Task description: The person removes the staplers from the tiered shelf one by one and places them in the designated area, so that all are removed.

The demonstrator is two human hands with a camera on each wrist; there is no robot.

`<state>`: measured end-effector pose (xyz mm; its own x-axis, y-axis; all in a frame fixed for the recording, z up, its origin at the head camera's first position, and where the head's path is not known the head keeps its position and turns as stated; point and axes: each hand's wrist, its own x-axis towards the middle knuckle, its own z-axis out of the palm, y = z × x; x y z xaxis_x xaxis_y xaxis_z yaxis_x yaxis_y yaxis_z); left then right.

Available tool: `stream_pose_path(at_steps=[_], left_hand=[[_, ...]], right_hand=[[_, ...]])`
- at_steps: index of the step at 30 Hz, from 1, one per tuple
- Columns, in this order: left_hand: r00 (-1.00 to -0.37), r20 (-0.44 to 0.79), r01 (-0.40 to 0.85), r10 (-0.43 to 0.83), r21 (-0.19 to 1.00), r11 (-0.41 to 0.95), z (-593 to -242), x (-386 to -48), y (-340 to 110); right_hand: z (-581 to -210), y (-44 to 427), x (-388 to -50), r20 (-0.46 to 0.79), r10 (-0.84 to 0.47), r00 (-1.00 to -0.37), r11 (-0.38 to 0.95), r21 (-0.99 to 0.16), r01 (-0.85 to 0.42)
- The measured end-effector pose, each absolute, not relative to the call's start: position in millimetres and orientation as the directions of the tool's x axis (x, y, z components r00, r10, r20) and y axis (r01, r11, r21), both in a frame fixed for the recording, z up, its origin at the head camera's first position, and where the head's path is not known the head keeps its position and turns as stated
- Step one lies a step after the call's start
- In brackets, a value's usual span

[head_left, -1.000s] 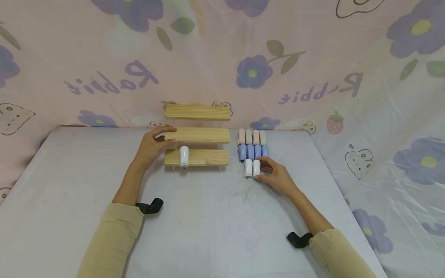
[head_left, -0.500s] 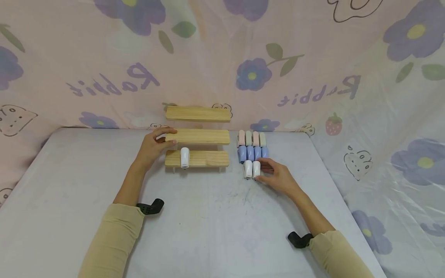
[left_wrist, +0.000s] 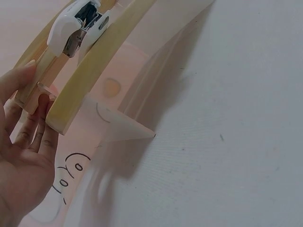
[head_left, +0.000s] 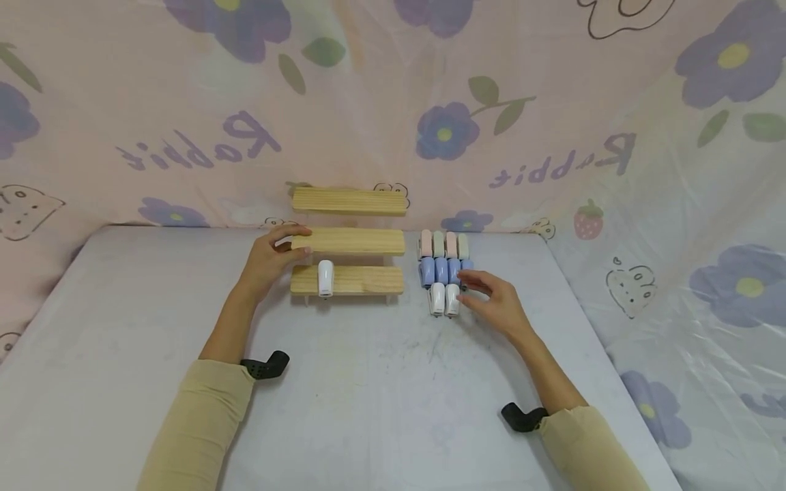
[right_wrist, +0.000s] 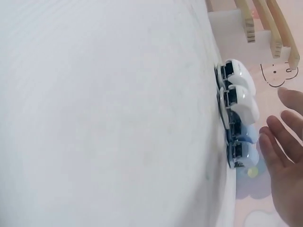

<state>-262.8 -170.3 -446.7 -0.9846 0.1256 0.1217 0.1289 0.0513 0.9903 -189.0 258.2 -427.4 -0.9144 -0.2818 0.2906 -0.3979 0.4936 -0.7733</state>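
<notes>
My left hand (head_left: pixel 264 256) grips the left end of the middle board of a three-tier wooden shelf (head_left: pixel 356 241); the left wrist view shows the thumb on one side and fingers behind. A white stapler (head_left: pixel 326 278) stands on the lowest board, left of its middle. To the right of the shelf, two white staplers (head_left: pixel 437 299) stand side by side on the table. My right hand (head_left: pixel 496 300) is just right of them, thumb and fingers parted, holding nothing. In the right wrist view the fingers hang apart from the white stapler (right_wrist: pixel 244 105).
Behind the white staplers is a row of blue staplers (head_left: pixel 441 271), then a row of pink and green staplers (head_left: pixel 451 243). A patterned cloth (head_left: pixel 368 102) rises behind the white table (head_left: pixel 368 389). Each wrist wears a black camera mount (head_left: pixel 270 366).
My right hand has drawn slightly right, away from the right-hand white stapler, and its fingers have parted from it. The left hand keeps its grip on the shelf.
</notes>
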Motion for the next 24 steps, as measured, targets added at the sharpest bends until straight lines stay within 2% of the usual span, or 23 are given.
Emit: stream_pose_path(at_steps=[5, 14, 24], left_hand=[[-0.985, 0.117, 0.125, 0.125, 0.990, 0.060, -445.3, -262.2, -169.8], [-0.984, 0.110, 0.118, 0.142, 0.992, 0.053, -426.1, -249.8, -167.5], [-0.984, 0.125, 0.132, 0.125, 0.990, 0.053, -444.1, -261.0, -168.8]], right_hand=[[-424.4, 249.2, -192.0, 0.335, -0.275, -0.901, 0.428, -0.797, -0.427], [-420.7, 227.0, -199.1, 0.335, -0.306, -0.891, 0.363, -0.824, -0.434], [-417.2, 205.6, -206.7, 0.379, -0.365, -0.851, 0.317, -0.809, -0.496]])
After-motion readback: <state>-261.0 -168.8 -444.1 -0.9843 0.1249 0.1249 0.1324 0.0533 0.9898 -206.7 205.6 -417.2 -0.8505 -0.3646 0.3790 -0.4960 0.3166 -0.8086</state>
